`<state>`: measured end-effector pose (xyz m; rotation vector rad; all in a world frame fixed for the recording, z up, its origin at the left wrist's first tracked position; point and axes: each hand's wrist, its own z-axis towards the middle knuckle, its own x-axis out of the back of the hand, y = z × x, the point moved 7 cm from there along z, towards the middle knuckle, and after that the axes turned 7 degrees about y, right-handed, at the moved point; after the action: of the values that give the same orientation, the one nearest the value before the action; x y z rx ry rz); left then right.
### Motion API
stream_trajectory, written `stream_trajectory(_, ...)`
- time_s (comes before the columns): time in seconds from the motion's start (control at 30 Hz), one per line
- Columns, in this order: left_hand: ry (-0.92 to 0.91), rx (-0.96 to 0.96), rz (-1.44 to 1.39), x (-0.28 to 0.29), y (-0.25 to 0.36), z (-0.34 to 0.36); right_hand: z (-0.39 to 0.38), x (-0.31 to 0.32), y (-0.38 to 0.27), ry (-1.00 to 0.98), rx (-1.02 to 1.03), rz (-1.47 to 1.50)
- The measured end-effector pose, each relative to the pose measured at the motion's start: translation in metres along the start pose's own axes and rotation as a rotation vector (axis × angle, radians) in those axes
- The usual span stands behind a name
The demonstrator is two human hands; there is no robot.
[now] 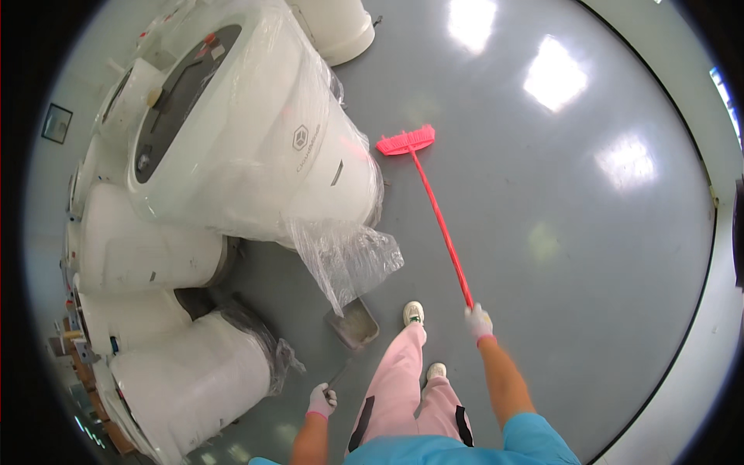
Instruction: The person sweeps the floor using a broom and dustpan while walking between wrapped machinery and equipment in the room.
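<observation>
My right hand (479, 321), in a white glove with a pink cuff, is closed around the end of a long red handle. That handle belongs to a broom (408, 142) whose pink bristle head is at the far end, beside the base of a large white machine. Low on the left, my gloved left hand (322, 400) grips the thin handle of a long-handled dustpan (357, 323). The grey dustpan is near my feet, just under a hanging sheet of clear plastic; some pale debris seems to lie in it, though I cannot make it out.
Large white rounded machines (341, 170) stand along the left, partly wrapped in clear plastic film (349, 260) that droops toward the floor. Another wrapped machine (194, 380) is at the lower left. Smooth grey floor (589, 232) stretches right to a white wall (697, 325).
</observation>
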<state>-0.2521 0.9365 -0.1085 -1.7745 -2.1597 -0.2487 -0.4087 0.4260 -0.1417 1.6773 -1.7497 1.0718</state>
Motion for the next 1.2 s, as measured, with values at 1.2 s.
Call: stream_trajectory(1.2,-0.082,-0.382,-0.427,0.163,-0.189,0.014,-0.381,0.092,0.534,-0.159,0.123,-0.359)
